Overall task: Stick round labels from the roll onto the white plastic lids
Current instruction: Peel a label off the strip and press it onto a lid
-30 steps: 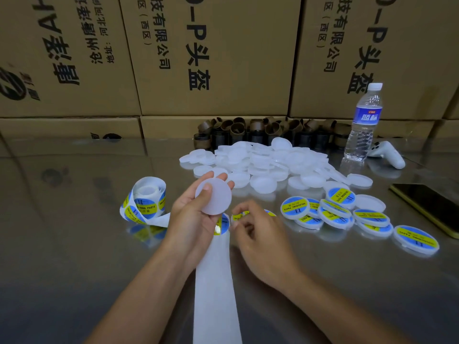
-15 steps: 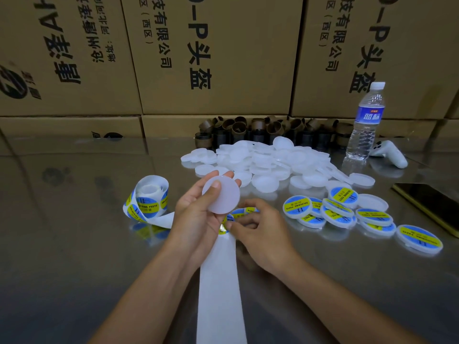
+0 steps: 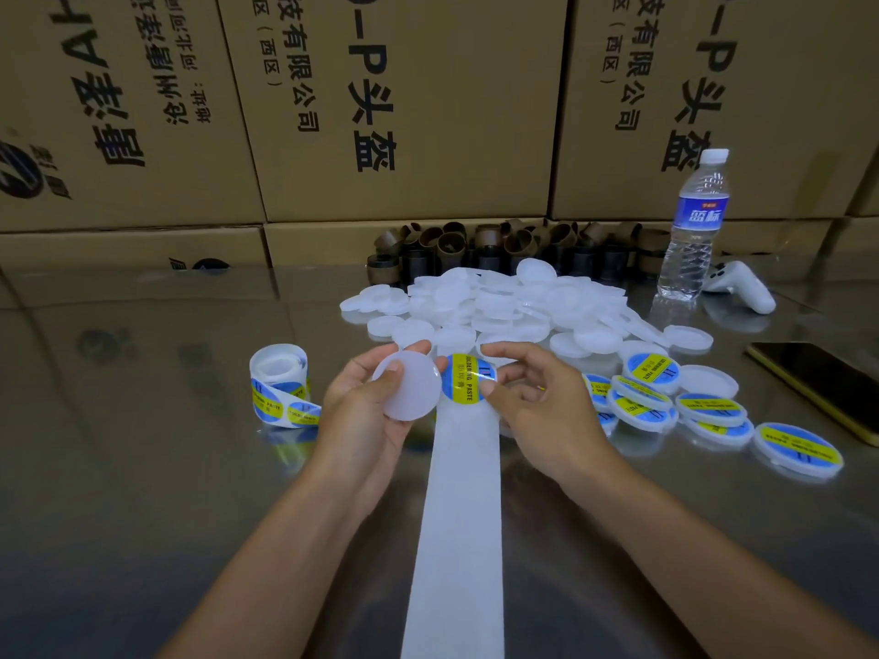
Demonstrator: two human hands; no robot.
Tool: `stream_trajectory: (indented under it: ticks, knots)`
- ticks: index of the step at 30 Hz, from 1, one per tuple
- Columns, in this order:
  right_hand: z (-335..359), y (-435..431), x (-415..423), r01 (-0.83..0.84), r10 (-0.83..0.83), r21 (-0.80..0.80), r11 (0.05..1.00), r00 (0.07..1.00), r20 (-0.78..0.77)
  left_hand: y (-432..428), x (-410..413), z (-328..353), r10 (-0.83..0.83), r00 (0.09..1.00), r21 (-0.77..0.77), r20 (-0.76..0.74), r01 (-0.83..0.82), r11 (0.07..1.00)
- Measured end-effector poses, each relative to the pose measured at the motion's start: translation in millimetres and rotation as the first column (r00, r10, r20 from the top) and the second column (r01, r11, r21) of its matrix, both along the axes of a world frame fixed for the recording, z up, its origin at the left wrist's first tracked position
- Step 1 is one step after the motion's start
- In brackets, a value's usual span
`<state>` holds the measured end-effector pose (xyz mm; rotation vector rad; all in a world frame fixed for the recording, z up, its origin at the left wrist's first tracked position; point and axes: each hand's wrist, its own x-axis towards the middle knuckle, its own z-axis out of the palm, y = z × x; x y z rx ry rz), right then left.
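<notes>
Evidently this is the sticking step. The left hand point(image 3: 361, 420) grips a bare white lid point(image 3: 406, 387) by its rim, and the right hand point(image 3: 537, 411) pinches a round label point(image 3: 468, 378) just beside it, both raised above the desk point(image 3: 142, 468). Next, I'd judge, the label needs centring on the lid and pressing down flat without creases.

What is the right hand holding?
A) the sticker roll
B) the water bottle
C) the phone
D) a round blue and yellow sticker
D: the right hand pinches the sticker by its edge, next to the plain lid that the left hand holds.
</notes>
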<state>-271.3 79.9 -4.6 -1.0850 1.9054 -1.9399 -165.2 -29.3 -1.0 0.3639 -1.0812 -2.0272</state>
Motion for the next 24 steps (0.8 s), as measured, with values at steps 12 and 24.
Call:
stream_trajectory:
  ticks: [12, 24]
  knots:
    - [0, 0, 4, -0.075, 0.076, -0.017, 0.997, 0.996, 0.052, 11, 0, -2, -0.026, 0.950, -0.148, 0.310, 0.075, 0.986]
    - [-10, -2, 6, 0.253, -0.247, -0.064, 0.965, 0.801, -0.546, 14, 2, -4, -0.010, 0.932, -0.239, 0.361, 0.103, 0.966]
